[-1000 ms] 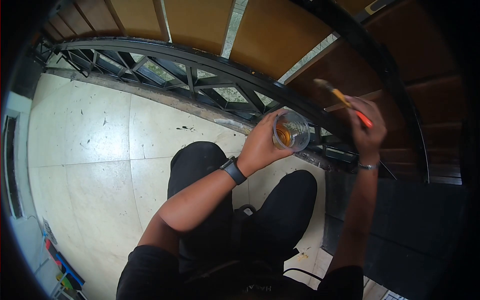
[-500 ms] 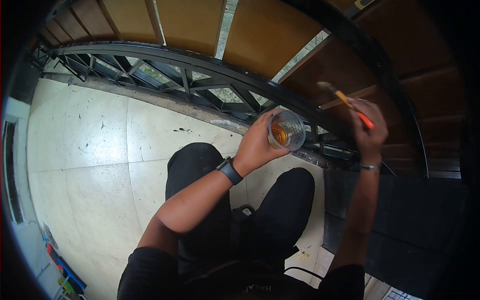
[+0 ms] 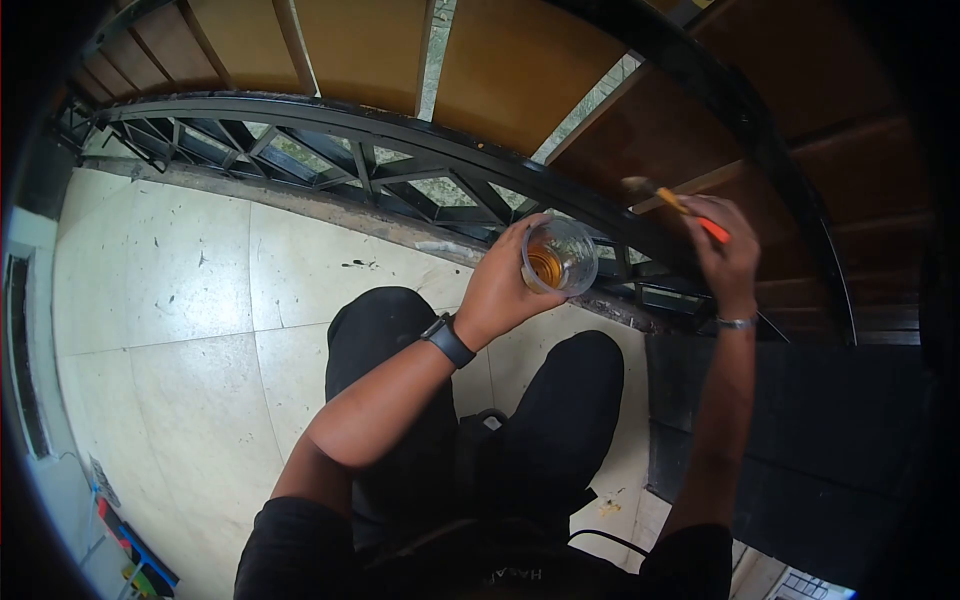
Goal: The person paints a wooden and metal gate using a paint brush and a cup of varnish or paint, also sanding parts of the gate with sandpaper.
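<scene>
A clear plastic cup [image 3: 578, 262] with amber liquid low inside sits in my left hand [image 3: 500, 285], tilted so its mouth faces up and right. The fingers wrap round its side. To the right, my right hand [image 3: 728, 250] is closed around the orange-red and yellow handle of a paintbrush [image 3: 672, 200]. Its pale bristles point up and left, over the dark brown wooden panel [image 3: 640, 135] of the gate. Part of the handle is hidden by the fingers.
The gate's black metal frame [image 3: 400, 125] with diagonal bars runs across in front, holding lighter brown panels [image 3: 525, 70]. Pale floor tiles [image 3: 190, 270] with dark specks lie left. My bent knees [image 3: 575, 400] are below the cup. A black surface [image 3: 790, 430] stands right.
The brush and my right hand have shifted slightly left and down. The cup in my left hand has moved a little left. Both grips stay the same.
</scene>
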Demonstrator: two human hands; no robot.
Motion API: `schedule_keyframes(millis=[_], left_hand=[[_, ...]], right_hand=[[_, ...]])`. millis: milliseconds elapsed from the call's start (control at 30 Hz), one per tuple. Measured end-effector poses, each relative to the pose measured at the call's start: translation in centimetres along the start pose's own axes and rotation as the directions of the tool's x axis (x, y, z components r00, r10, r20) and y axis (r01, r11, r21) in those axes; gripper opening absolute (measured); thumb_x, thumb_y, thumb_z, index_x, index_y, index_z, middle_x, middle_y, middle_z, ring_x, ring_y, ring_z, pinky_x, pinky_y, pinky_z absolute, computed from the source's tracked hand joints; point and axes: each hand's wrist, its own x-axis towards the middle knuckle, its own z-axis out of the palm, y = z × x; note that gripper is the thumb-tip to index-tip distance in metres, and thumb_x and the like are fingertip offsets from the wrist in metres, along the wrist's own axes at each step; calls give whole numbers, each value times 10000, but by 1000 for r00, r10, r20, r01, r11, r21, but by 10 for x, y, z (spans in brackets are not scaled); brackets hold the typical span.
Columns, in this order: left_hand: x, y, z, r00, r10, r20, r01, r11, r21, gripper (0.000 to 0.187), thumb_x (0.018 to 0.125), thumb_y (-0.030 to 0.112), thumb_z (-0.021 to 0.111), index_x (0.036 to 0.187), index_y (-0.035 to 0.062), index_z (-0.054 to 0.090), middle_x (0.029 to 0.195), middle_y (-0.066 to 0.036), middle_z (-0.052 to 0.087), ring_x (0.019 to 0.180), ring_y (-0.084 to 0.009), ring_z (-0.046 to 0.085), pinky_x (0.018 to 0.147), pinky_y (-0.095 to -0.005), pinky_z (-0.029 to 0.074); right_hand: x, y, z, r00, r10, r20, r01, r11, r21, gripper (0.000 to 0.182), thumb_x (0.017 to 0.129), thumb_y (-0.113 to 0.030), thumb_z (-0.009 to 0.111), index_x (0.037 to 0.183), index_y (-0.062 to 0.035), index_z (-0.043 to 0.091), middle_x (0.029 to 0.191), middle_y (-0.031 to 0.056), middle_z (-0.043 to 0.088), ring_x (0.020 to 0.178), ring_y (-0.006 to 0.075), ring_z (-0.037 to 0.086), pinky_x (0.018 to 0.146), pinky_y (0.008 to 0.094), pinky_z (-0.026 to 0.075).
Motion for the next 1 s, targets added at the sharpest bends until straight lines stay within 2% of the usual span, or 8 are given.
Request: schedule_keyframes(millis=[67,200,267,400,467,600,867,1000], left_hand=[[0,0,0,1000,-4,-6,4,1000,-19,875,637,214,879,1362,14,432,1243,-164,580,1176,-267,584,1023,-361,448],[1,-1,2,1000,8,-4,-8,1000,-12,879,637,218,880,1362,9,431,1240,-163,583,1177,-265,583,1022,-362,449],[2,0,3,1000,-1,-1,1,1000,-4,880,636,221,880,1361,7,431,1241,-164,582,1178,-270,581,1021,-364,447],[2,0,4,1000,7,11,-7,1000,-6,883,634,224,881,1361,7,431,1239,-165,582,1178,-276,580,1020,-367,446],[2,-1,5,1000,-2,23,2,1000,14,885,632,226,883,1361,7,431,1238,-167,582,1178,-281,579,1019,-367,445],[2,-2,5,1000,2,18,-1,1000,-7,888,628,221,886,1361,10,431,1237,-168,582,1176,-277,580,1017,-365,446],[0,4,3,1000,1,8,-1,1000,-25,871,646,209,884,1361,12,427,1239,-164,578,1180,-265,579,1018,-365,451],[-4,6,0,1000,-13,15,13,1000,1,873,649,217,887,1361,13,424,1240,-163,577,1184,-264,577,1021,-366,451]], right_hand=[[1,-7,-24,999,-33,-34,31,999,-41,158,816,-22,724,962,-15,663,969,106,720,891,281,690,815,374,556],[-8,-9,-26,999,-39,-24,40,997,72,168,810,-18,728,965,-9,663,968,106,719,889,281,689,824,372,554],[-15,-2,-5,990,40,135,-48,997,57,169,808,-24,731,961,-4,662,968,98,716,889,278,686,824,370,553],[-21,14,10,980,130,149,-141,987,70,184,805,-26,736,969,-2,656,968,92,714,888,275,683,820,366,553],[-12,9,-8,1000,-19,12,20,999,-49,195,809,-24,734,983,-3,650,974,97,715,894,281,686,833,371,557],[-9,-20,-58,982,-111,-154,97,991,-96,201,823,-23,725,1008,-10,648,991,138,718,920,291,693,861,426,567],[-23,-18,18,989,-121,80,124,992,-36,240,788,-41,760,1002,-27,653,994,116,717,923,267,690,833,417,577],[-4,-13,-10,979,-200,-21,195,970,-146,261,779,-25,766,1010,-37,646,986,109,714,929,272,684,836,432,579]])
